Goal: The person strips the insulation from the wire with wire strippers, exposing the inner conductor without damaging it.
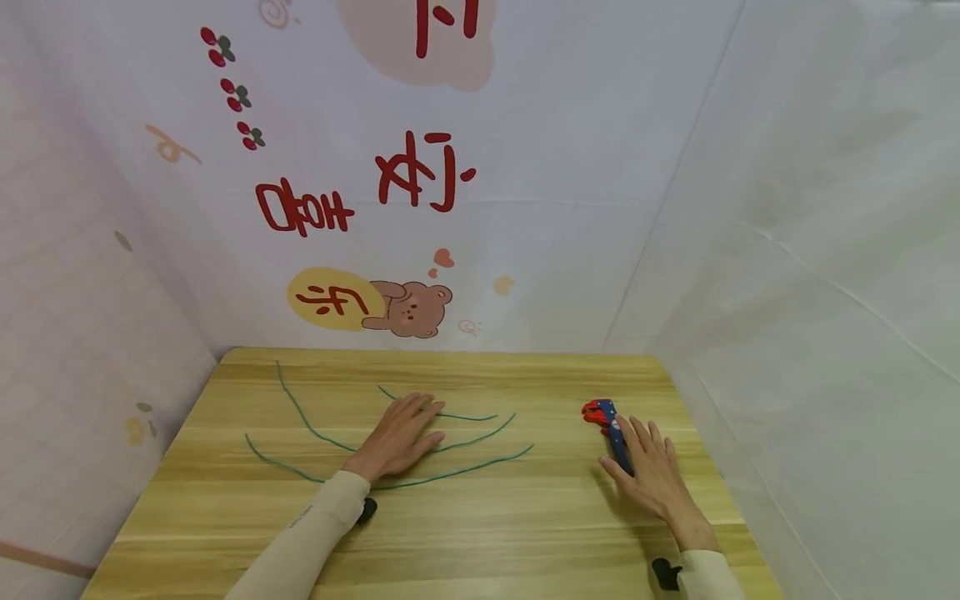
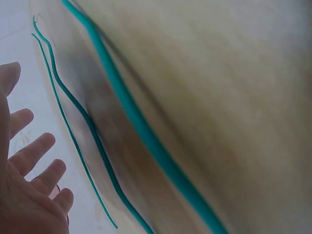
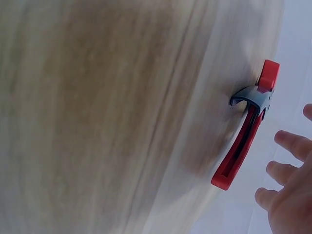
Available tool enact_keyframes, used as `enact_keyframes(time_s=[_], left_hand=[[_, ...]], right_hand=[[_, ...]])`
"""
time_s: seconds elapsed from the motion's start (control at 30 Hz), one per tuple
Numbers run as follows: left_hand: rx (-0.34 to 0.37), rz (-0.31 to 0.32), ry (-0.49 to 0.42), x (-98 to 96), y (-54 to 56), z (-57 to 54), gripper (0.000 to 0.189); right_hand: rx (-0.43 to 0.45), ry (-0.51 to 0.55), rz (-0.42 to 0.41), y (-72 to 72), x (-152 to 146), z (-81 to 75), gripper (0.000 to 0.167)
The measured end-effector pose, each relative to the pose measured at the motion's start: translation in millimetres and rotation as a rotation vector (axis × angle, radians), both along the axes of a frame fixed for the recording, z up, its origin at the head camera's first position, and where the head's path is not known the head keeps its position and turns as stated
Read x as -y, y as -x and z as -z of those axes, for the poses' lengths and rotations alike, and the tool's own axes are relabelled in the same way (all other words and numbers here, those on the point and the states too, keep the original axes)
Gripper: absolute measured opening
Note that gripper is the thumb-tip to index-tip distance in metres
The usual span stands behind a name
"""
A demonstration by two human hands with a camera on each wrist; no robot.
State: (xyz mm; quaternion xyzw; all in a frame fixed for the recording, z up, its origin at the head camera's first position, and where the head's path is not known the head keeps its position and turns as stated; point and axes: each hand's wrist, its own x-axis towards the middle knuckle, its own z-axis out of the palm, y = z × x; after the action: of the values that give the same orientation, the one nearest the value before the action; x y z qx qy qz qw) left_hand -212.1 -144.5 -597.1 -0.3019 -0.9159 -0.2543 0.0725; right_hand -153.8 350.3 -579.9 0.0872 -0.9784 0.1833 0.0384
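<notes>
Three thin green wires lie in shallow curves on the wooden table: a far wire (image 1: pixel 467 417), a middle wire (image 1: pixel 300 411) and a near wire (image 1: pixel 474 469). My left hand (image 1: pixel 401 437) hovers palm down across them, fingers extended, hiding part of the far and middle ones. In the left wrist view a green wire (image 2: pixel 141 126) runs close below the camera, and the fingers hold nothing. At the right lies a red and blue wire stripper (image 1: pixel 617 437), its red head facing away. Spread fingers of my right hand (image 1: pixel 651 468) overlap its handle, without gripping it.
The wooden table (image 1: pixel 480 542) meets a white printed cloth (image 1: pixel 540 275) at its back. Another pale cloth (image 1: pixel 825 333) rises along the right edge, close to the right hand. A pale cloth (image 1: pixel 90 333) also borders the left side.
</notes>
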Motion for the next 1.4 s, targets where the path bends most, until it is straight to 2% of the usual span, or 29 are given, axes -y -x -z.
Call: enact_keyframes(time_s=[0.07, 0.23, 0.37, 0.53, 0.73, 1.07, 1.4], left_hand=[[-0.012, 0.003, -0.008, -1.6, 1.3, -1.3, 0.053], [0.077, -0.015, 0.002, -5.9, 5.8, -8.4, 0.052], [0.136, -0.018, 0.034, -7.4, 10.2, -8.1, 0.053], [0.165, -0.027, 0.018, -8.9, 12.6, -6.7, 0.053], [0.172, -0.016, 0.003, -13.9, 17.5, -3.9, 0.052], [0.161, -0.038, -0.009, -25.0, 19.3, -0.9, 0.045], [0.121, -0.059, 0.017, -33.2, 22.8, 0.0, 0.031]], right_hand=[[0.010, 0.011, 0.004, 0.4, -1.0, 0.7, 0.086], [0.025, 0.042, 0.010, 3.7, -4.0, 1.7, 0.085], [0.032, 0.059, 0.018, 8.6, -8.4, 5.6, 0.084], [0.027, 0.070, 0.009, 13.1, -15.2, 8.9, 0.085], [0.051, 0.101, 0.008, 17.0, -20.6, 6.3, 0.088], [0.049, 0.061, 0.040, 16.9, -23.0, 9.7, 0.090], [-0.023, 0.031, 0.039, 19.0, -23.9, 20.4, 0.079]])
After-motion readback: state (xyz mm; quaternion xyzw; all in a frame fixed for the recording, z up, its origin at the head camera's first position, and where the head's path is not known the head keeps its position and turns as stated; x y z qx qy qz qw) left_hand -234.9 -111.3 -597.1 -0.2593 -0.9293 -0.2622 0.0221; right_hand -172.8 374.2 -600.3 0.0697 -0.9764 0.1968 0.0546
